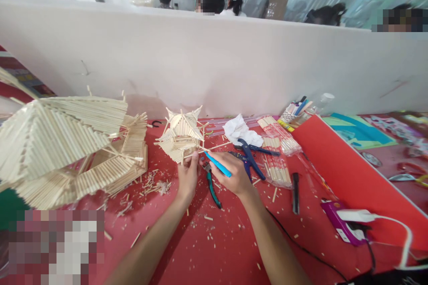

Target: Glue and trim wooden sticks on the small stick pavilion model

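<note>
A small pavilion model (182, 129) built from thin wooden sticks stands on the red table before me. My left hand (189, 177) is closed at its front edge, thumb and fingers pinching a thin wooden stick (219, 146) that sticks out to the right. In my right hand (234, 173) is a blue pen (218, 164), its tip pointing left at the stick, close to my left thumb. Green-handled cutting pliers (213, 189) lie on the table between my forearms. Blue-handled pliers (249, 158) rest just beyond my right hand.
A large stick-built pavilion (63, 138) takes up the left side. Wood scraps (155, 185) litter the table. Packs of sticks (276, 160), crumpled tissue (241, 130), a dark cutter (295, 193) and a purple power strip (344, 222) lie to the right. A white partition (200, 58) stands behind; people sit beyond.
</note>
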A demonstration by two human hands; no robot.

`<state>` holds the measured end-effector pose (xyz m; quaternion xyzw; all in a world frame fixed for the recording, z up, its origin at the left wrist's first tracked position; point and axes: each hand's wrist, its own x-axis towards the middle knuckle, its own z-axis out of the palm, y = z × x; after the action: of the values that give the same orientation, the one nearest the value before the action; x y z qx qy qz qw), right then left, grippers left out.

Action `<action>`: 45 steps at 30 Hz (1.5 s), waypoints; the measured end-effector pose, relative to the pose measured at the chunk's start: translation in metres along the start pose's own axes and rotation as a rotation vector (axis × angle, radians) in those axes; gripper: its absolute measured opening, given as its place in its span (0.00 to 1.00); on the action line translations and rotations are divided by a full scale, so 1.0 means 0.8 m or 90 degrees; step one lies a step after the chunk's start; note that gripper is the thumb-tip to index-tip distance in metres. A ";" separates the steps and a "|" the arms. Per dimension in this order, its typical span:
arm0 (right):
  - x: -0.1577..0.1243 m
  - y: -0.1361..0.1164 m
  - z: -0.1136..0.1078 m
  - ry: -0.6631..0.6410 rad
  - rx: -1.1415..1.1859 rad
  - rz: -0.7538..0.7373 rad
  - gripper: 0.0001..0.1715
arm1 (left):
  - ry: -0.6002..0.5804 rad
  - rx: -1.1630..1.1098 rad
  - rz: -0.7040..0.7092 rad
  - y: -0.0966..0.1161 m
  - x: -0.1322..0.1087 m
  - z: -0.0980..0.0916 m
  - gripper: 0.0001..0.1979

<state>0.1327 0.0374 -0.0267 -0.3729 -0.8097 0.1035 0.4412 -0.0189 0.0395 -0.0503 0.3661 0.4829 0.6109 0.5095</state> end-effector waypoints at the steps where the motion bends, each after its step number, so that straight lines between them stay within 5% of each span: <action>1: 0.000 0.000 0.000 -0.003 -0.002 0.002 0.24 | 0.000 -0.002 0.000 -0.001 0.000 0.000 0.27; 24: 0.000 0.001 0.000 -0.019 -0.006 0.023 0.23 | 0.003 0.014 0.004 -0.001 0.001 -0.001 0.26; 31: 0.002 -0.003 -0.005 0.005 -0.014 0.034 0.15 | 0.001 0.013 -0.003 0.004 -0.001 0.000 0.27; 45: -0.006 0.001 -0.036 0.280 -0.010 0.108 0.06 | -0.010 0.042 -0.006 -0.005 -0.007 -0.001 0.28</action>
<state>0.1575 0.0299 -0.0130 -0.4565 -0.6607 0.0505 0.5938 -0.0173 0.0336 -0.0538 0.3850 0.5006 0.5893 0.5039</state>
